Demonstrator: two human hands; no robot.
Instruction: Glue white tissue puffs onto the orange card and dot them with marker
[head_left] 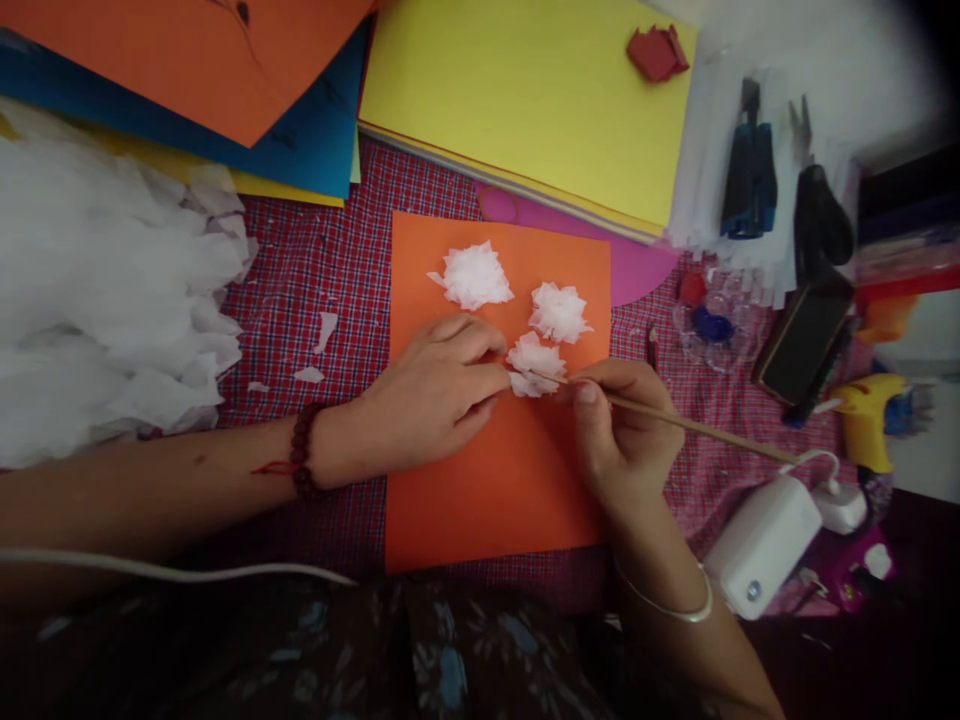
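Head: tuft (pixel 535 355) between fingers (pixel 486 380), contact unclear

Dim, soft light, slight blur, dark right-hand corners, stretched edges

My left wrist (pixel 341 445): dark-red beaded bracelet (pixel 302 445), red cord (pixel 274 467). Right wrist (pixel 660 555): silvery bangle (pixel 697 614). My garment (pixel 375 650): dark, bluish floral print.

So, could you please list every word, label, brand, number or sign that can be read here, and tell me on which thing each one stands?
Readable text: none.
White device: small round mark, too blurred to read.
Upper orange sheet: dark lines, no letters I can make out.
Lower orange sheet and stick: no text visible.
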